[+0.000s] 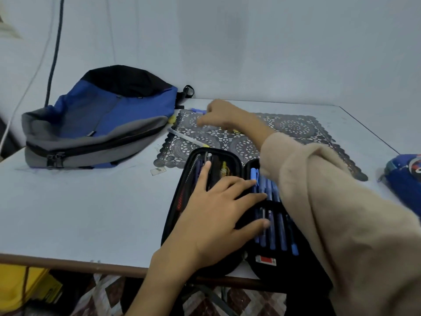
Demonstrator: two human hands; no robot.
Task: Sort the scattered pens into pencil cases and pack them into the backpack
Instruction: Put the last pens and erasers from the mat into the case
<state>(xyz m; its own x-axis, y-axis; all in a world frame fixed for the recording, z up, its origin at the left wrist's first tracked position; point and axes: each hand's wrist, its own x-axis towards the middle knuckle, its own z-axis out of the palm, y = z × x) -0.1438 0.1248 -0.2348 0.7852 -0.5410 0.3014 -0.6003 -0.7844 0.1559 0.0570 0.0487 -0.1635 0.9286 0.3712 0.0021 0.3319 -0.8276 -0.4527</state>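
The left grip (218, 210) lies flat with fingers spread and straight, pressing on the opened black pencil case (176, 201) at the near edge of the counter (79, 201). Its forefinger reaches onto the case's left half. The other fingertips lie across the middle onto the right half, touching the row of blue pens (281, 231) tucked under the elastic band there.

The right grip (219, 116) is stretched out well beyond the left grip, over a dark lace mat (293, 126), its beige sleeve (330, 201) crossing above the right half of the case. Its fingers are bent downward, but the hand is blurred, so whether it is closed on anything cannot be told. A loose blue pen (196, 109) lies at the mat's far edge and seems to touch its fingertips. A small yellow thing (237, 130) shows just under this grip.

Between the two grips, a white pen (186, 138) with a yellow tip lies slanted on the mat. To the left of the right grip the blue, grey and black backpack (109, 115) lies on its side on the counter. Far to the right of both grips, at the picture's edge, sits a blue pouch (405, 172).
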